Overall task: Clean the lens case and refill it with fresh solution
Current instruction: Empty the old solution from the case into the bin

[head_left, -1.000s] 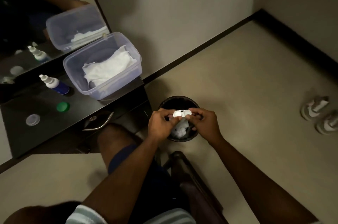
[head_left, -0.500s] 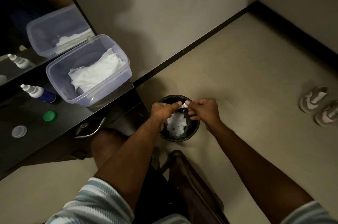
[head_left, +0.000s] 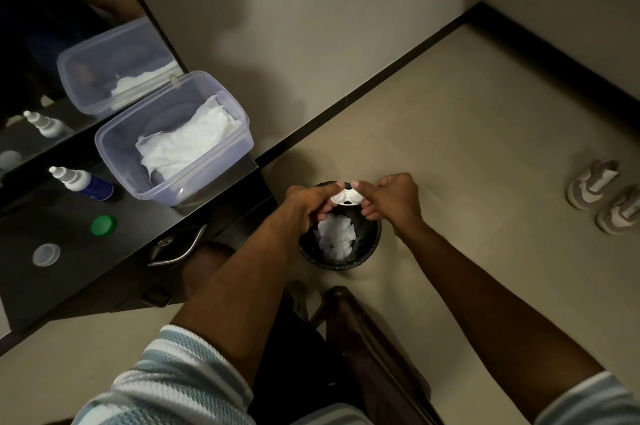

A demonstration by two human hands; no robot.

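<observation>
The white lens case is held over the black waste bin, its two open wells facing up. My left hand pinches its left end and my right hand pinches its right end, thumbs on top. Crumpled white tissue lies inside the bin below. On the dark desk lie the solution bottle on its side, a green cap and a clear cap.
A clear plastic box with white tissues stands at the desk's right end, against a mirror. A drawer handle juts below the desk. A dark chair is under me. Two shoes sit on the floor at right.
Half a second ago the case was tipped and nearly hidden between my fingers over the bin; now it is turned back up, with its wells showing. My head view shifted slightly.
</observation>
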